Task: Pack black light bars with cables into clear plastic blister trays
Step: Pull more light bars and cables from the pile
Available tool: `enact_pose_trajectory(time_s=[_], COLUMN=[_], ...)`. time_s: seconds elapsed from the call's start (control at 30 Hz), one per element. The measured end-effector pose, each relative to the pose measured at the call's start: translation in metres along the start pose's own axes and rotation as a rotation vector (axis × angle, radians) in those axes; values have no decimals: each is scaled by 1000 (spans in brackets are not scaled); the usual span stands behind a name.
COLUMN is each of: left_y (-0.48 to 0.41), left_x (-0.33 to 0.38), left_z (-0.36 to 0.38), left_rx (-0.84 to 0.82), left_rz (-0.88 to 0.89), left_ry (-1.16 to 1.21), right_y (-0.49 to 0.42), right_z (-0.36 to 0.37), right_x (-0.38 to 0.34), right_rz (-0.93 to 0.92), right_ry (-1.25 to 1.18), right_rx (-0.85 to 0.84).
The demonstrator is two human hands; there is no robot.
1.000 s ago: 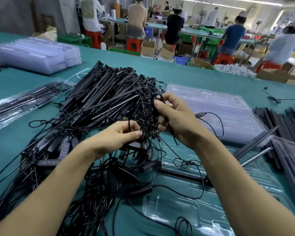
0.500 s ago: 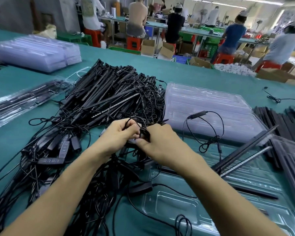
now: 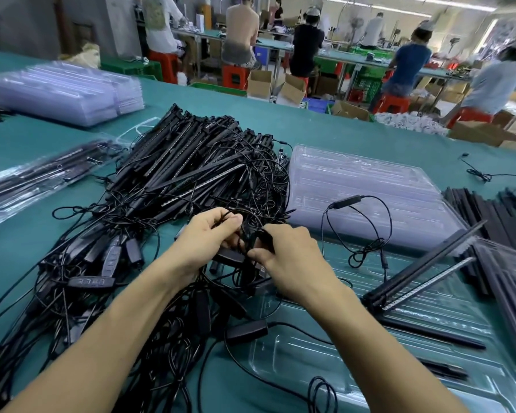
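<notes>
Step in hand, by judgement: gathering the loose cable of one light bar into a coil before laying it in a tray.

At the centre, left hand (image 3: 203,234) closed in a pinch on a loop of thin black cable (image 3: 251,242). Right hand (image 3: 292,257) curled round the same bundle, thumb and fingers pressing it, close against the left. Below both hands, toward 6 o'clock, a tangle of leads and black controller boxes (image 3: 91,282) on the green surface (image 3: 340,135).

At 11 o'clock from the hands, the pile of black light bars (image 3: 191,168), with cables lying over it. At 4 to 5 o'clock, the open clear blister tray (image 3: 310,362), partly under the right forearm, with a single bar (image 3: 429,333) lying in it. At 3 o'clock, a pair of light bars (image 3: 423,262) leaning with the far end raised. At 2 o'clock, a lead with inline plug (image 3: 347,201) looping in the air. Not possible to tell if this lead runs into the held bundle.

At 1 o'clock, a stack of empty trays (image 3: 370,189); at 9 o'clock, a packed blister tray (image 3: 42,177).

Next move, as judged: closing the coil tight enough for the tray pocket, then carrying it toward 5 o'clock and pressing it in — without dragging neighbour leads out of the tangle.
</notes>
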State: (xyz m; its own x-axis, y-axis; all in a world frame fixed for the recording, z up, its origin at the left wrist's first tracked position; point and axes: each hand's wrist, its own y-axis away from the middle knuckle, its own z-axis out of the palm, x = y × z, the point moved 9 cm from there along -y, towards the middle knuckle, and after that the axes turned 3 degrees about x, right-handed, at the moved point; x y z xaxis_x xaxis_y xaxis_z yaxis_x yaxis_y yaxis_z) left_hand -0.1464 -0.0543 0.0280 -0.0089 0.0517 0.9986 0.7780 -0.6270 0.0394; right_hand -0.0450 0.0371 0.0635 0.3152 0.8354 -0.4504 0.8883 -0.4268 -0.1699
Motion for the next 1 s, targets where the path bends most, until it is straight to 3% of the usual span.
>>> enact_pose_trajectory(time_s=[0.1,0.33,0.43,0.6,1.0], left_y=[3,8,7,11,10], left_x=[1,-15,-14,-8,2], left_z=[7,2,3,13,12], left_rx=[-120,-144,-156,-246,-203], left_rz=[-25,-198,-166,-99,-2], left_ry=[51,53,-64,75,167], right_y=[-2,-4,-3,-1,-1], right_z=[1,-1,-5,-5,-9], right_x=[3,-13,-11,-6,-6], right_rz=[-15,-194,-205,-181,-106], right_ry=[25,-112,-242,-349,-423], right_rx=[11,26,45,21,135])
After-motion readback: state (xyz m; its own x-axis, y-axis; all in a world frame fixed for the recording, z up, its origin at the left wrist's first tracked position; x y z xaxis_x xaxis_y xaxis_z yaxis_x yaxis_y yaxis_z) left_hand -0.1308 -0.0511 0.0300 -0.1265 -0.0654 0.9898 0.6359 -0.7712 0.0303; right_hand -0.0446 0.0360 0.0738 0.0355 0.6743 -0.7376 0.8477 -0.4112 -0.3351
